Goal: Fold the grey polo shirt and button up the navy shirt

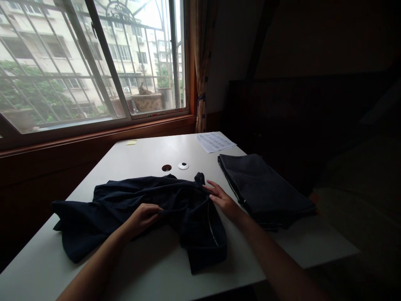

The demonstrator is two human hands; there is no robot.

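Note:
A dark navy garment lies crumpled across the white table. My left hand is closed, pinching a fold of the fabric near the garment's middle. At the garment's right edge, beside a raised bit of cloth, my right hand rests with its fingers stretched out flat on the fabric. A thin pale stripe runs down the garment's lower right part.
A stack of folded dark clothes sits at the table's right edge. A printed sheet of paper lies at the far right corner. A round cable hole and its white cap are mid-table. A barred window is behind.

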